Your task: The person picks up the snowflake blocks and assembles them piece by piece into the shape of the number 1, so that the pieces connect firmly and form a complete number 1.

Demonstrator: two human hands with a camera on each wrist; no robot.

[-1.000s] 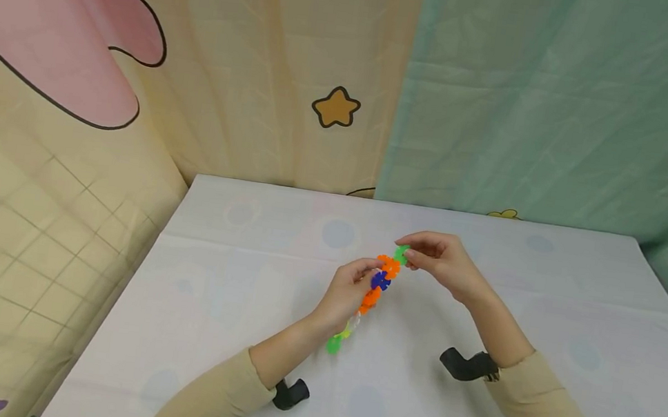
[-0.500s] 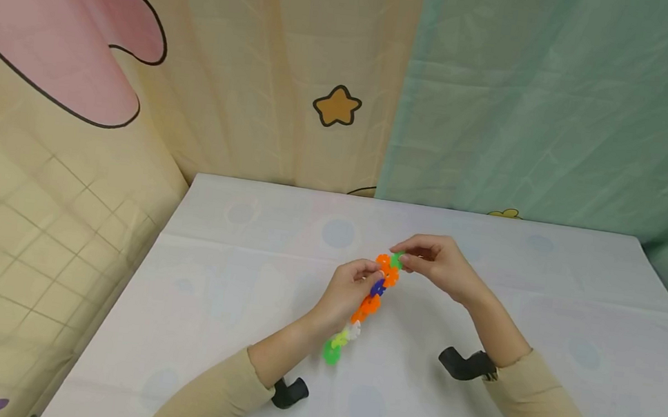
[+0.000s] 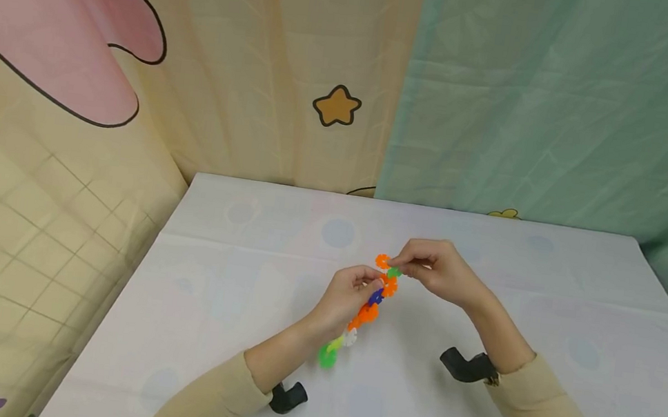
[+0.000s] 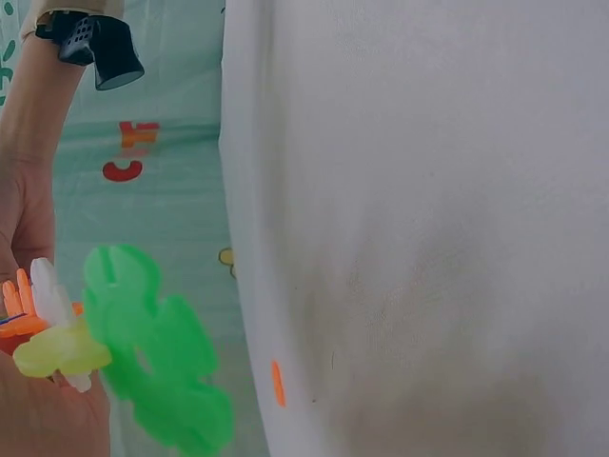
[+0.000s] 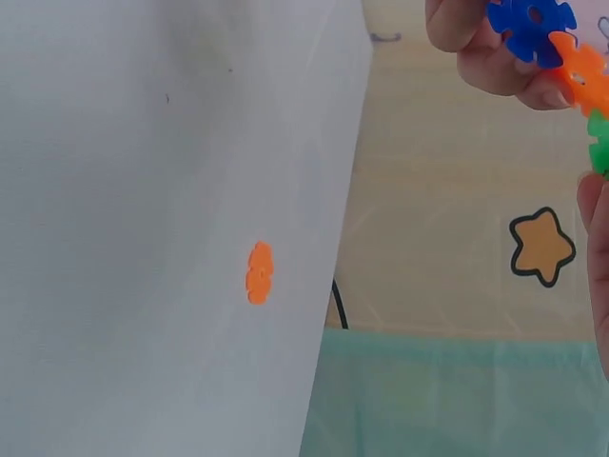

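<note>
A chain of notched plastic snowflake discs hangs in the air above the table. My left hand [image 3: 346,299] pinches it near its upper end, at an orange disc [image 3: 389,286] with a blue disc [image 5: 533,29] below. Further down come more orange [image 3: 368,313], a white disc [image 3: 350,337], a yellow disc [image 4: 62,350] and a large-looking green disc [image 4: 152,343]. My right hand [image 3: 440,270] pinches a small green disc [image 5: 599,143] against the upper orange one; whether they are slotted together I cannot tell. Fingers partly cover both.
A loose orange disc [image 5: 259,273] lies on the white-covered table [image 3: 236,294], beyond the hands. Black wrist-mounted devices [image 3: 467,365] stick out from both forearms. Printed curtains [image 3: 508,118] stand behind the table's far edge.
Both hands have come slightly lower in the head view, with the chain. The right hand has moved left and down with the green disc. The loose orange disc now shows apart from the chain.
</note>
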